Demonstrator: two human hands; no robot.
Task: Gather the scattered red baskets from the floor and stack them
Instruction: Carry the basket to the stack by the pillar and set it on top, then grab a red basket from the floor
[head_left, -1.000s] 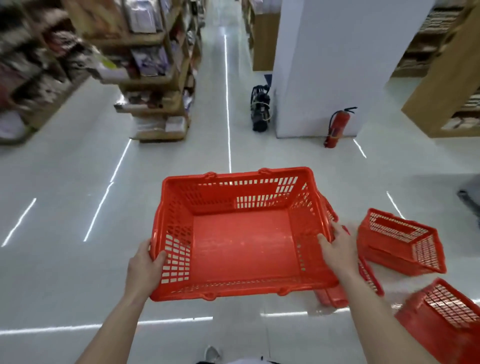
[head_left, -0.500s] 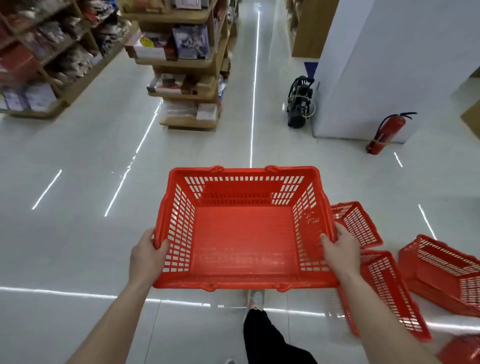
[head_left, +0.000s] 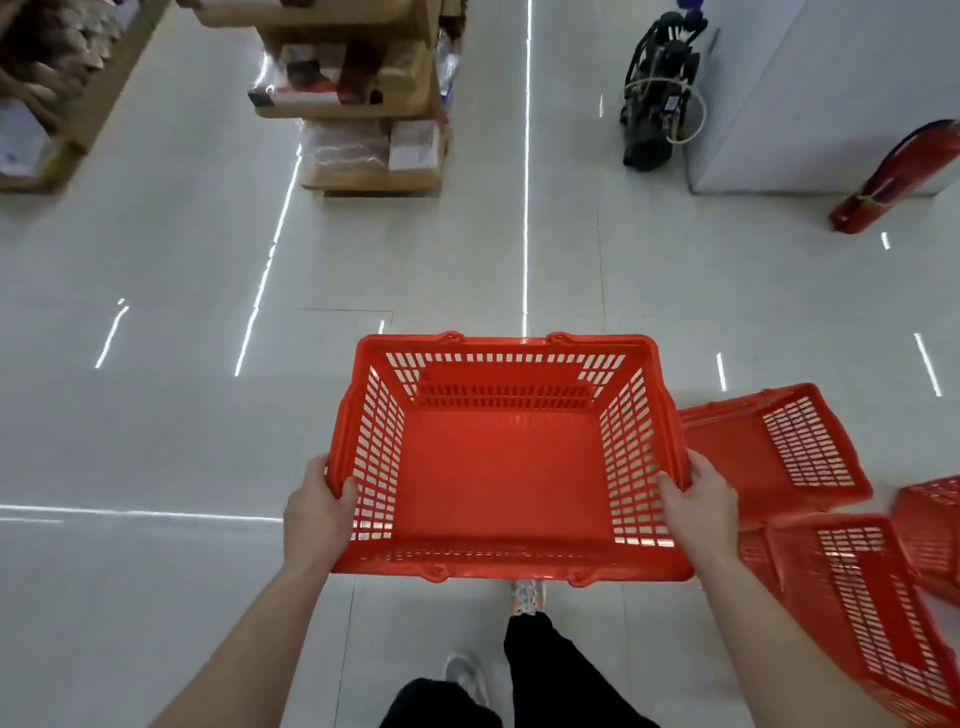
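The fire extinguisher (head_left: 891, 182) and rightmost basket (head_left: 930, 540) run off the right edge; shelf goods (head_left: 47, 67) are blurred. The held basket (head_left: 498, 483) covers one shoe (head_left: 527, 598) at its toe.

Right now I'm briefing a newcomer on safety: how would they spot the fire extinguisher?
Look to the big white pillar on the right. At its foot stands the red cylindrical fire extinguisher. Unlike the red slatted plastic baskets nearby, it is solid and round.

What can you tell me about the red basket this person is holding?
The held basket is red, seemingly plastic, rectangular, with a solid bottom and slotted lattice walls. Small lugs sit on its long rims. It is empty, upright, roughly level, held above the pale floor. The left hand grips its left rim, the right hand its right rim.
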